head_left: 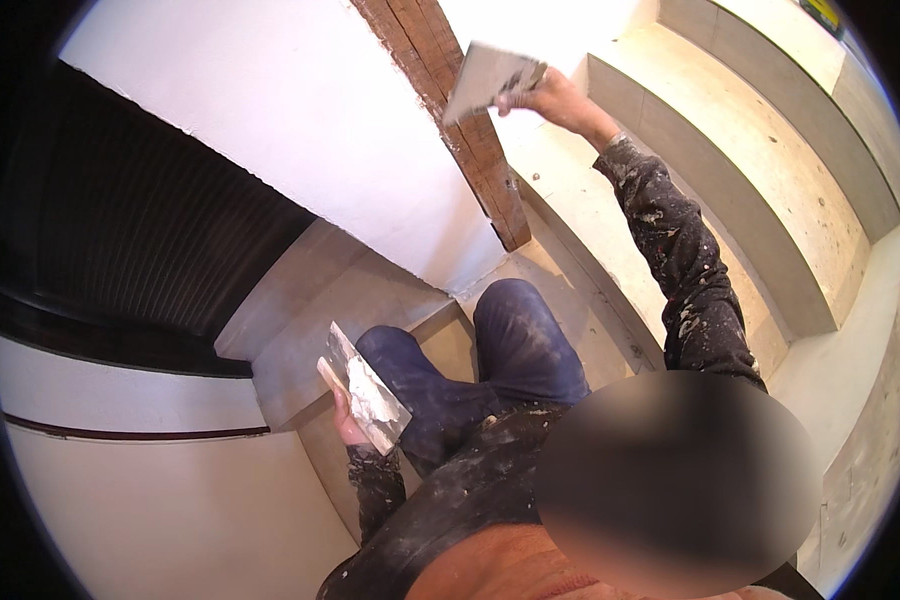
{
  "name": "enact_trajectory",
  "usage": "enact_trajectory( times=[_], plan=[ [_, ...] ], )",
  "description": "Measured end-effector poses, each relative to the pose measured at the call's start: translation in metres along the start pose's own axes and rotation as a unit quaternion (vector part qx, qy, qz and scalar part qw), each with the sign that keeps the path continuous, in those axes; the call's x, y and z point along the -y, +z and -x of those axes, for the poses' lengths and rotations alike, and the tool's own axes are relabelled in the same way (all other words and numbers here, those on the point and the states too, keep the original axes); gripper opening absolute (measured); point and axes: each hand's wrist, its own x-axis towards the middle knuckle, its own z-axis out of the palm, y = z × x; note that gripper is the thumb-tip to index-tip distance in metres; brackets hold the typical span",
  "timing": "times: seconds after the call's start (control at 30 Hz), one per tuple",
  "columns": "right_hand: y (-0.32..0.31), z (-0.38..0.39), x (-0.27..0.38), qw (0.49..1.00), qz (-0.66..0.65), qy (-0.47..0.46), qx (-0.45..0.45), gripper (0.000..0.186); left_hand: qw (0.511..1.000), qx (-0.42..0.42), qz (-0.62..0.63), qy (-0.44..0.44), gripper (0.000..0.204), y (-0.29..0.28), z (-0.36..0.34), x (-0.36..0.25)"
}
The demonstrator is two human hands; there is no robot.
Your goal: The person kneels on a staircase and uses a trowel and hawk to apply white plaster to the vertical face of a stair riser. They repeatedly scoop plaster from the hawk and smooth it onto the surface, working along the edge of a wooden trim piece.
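My right hand [558, 98], on an outstretched arm, is closed around a wide flat plastering trowel [490, 78]. Its grey blade has dark and pale smears and overlaps the wooden beam [410, 40] beside the white wall [300, 90]; I cannot tell whether it touches either. Low on the left, next to my knee, my left hand [347, 422] grips a second plastering trowel [355, 385]. White plaster lies on that blade, and a pale strip runs along its side. Most of the left fingers are hidden behind the tool.
Curved pale stone steps [730, 130] rise on the right. A dark ribbed panel [150, 220] is set at the left, above a white low wall [160, 500]. My bent knees [525, 335] are over the tiled floor. A blurred oval covers the lower right.
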Motion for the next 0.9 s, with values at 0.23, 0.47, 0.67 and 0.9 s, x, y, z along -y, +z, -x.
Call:
enact_trajectory(
  times=[0.23, 0.47, 0.67, 0.9],
  plan=[
    [-0.012, -0.018, 0.028, 0.996, -0.017, -0.080, -0.042, 0.036, 1.000, -0.027, -0.011, 0.005, 0.055, 0.000, 0.000, 0.002],
    [-0.010, -0.019, 0.024, 0.994, -0.040, -0.084, -0.052, 0.038, 1.000, -0.006, -0.009, 0.001, 0.056, -0.001, 0.001, 0.002],
    [-0.007, -0.019, 0.019, 0.999, 0.006, -0.037, -0.008, 0.043, 1.000, 0.012, 0.006, 0.005, 0.056, -0.005, -0.001, 0.001],
    [-0.006, -0.017, 0.020, 0.998, 0.005, -0.051, -0.039, 0.047, 1.000, -0.001, -0.008, 0.007, 0.054, -0.001, 0.001, 0.002]
  ],
)
